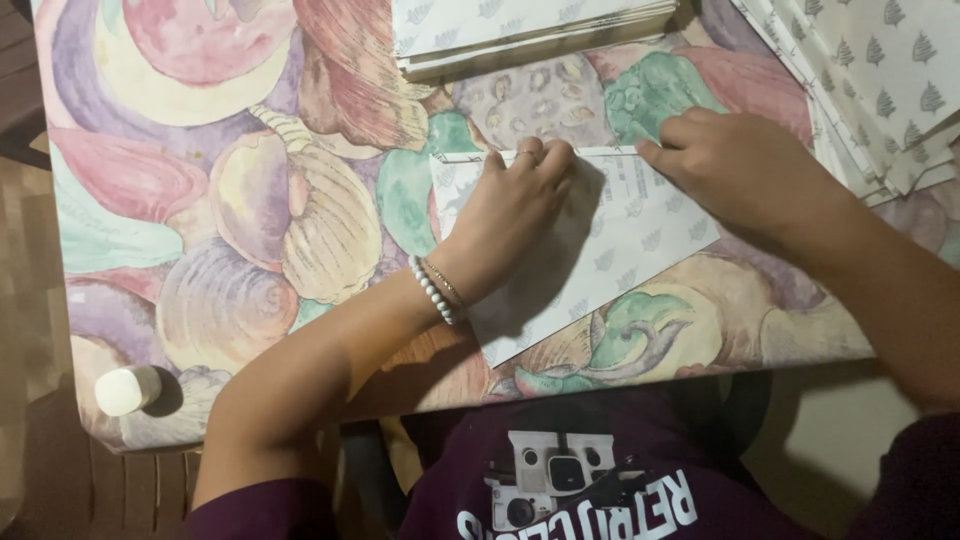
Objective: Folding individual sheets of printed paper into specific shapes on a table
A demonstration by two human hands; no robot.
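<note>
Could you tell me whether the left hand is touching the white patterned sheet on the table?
Touching. The head view shows the left hand lying flat on the white patterned sheet, fingers pressed along its folded top edge, with no gap visible.

shell-patterned tablecloth (pixel 200 200), white glue stick (pixel 127 390), two stacks of patterned paper (pixel 500 35)

We see a white glue stick (pixel 127 390), a stubby cylinder, standing well off to the left of our left hand (pixel 510 215), near the table's corner. Beyond it there are no packages, labels, signs or screens that we can make out here.
</note>
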